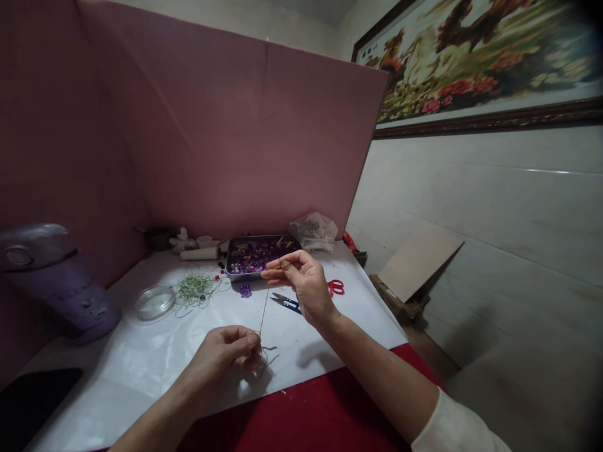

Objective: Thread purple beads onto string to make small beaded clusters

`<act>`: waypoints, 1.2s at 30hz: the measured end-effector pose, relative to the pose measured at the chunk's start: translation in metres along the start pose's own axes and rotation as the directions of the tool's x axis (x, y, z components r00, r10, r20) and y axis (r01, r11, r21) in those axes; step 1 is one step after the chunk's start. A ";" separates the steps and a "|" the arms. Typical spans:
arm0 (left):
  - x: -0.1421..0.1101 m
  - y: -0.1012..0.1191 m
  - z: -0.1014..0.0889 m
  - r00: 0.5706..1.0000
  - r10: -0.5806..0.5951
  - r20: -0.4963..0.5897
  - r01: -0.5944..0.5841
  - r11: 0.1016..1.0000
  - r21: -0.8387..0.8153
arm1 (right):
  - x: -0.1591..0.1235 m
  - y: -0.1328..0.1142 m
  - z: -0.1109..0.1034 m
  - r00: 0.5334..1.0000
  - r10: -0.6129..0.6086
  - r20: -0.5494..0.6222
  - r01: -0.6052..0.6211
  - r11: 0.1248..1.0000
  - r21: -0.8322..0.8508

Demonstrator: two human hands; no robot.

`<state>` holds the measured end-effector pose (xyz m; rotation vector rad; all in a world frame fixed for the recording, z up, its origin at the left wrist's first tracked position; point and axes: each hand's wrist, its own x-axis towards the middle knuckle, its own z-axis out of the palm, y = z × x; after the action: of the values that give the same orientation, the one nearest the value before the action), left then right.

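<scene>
A thin reddish thread (264, 311) runs upward, drawn fairly straight, between my two hands over the white table covering. My left hand (228, 351) is closed on its lower part, with loose loops hanging below the fingers. Higher up, my right hand (304, 285) pinches the thread's upper part together with a thin golden-orange piece (277, 267), too small to make out. Behind my right hand lie dark blue thread snips (286, 302) and red-handled scissors (336, 287), both partly hidden. A dark tray (228, 267) of purple and mixed beads stands beyond my fingers.
Green cord (195, 287) lies tangled beside a clear round dish (154, 302). A purple tumbler (66, 289) stands at the left. A plastic bag (315, 231) and a pale roll (200, 253) sit near the pink partition (226, 138). Red cloth (301, 411) covers the near edge.
</scene>
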<state>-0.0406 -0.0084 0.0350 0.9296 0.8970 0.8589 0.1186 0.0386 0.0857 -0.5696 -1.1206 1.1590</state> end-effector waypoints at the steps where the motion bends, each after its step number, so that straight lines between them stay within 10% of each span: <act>1: 0.000 0.000 0.000 1.000 0.012 0.014 -0.012 1.000 0.000 | 0.000 0.001 0.002 1.000 -0.001 0.006 0.001 1.000 -0.006; 8: 0.001 -0.003 -0.003 0.995 0.084 0.060 -0.090 0.989 0.116 | 0.014 0.024 0.019 0.998 -0.022 0.051 0.033 0.973 -0.227; 16: 0.003 0.003 -0.007 0.990 0.089 -0.114 -0.099 0.992 -0.084 | -0.027 0.034 0.003 0.991 -0.115 -0.066 0.038 0.723 -0.689; 21: 0.007 0.000 -0.011 0.973 0.128 -0.191 -0.149 0.984 -0.097 | -0.071 0.056 -0.002 0.923 0.384 -0.006 -0.330 0.786 -0.522; 24: 0.007 -0.002 -0.009 0.973 0.115 -0.201 -0.140 0.984 -0.114 | -0.077 0.069 -0.003 0.872 0.487 0.047 -0.438 0.820 -0.367; 36: 0.011 -0.006 -0.011 0.987 0.049 -0.155 -0.077 0.981 -0.176 | -0.085 0.052 -0.009 0.917 0.349 0.194 -0.160 0.767 -0.621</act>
<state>-0.0447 0.0022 0.0230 0.7457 0.9050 1.0580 0.1058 -0.0200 0.0051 -1.0928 -1.7395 1.1404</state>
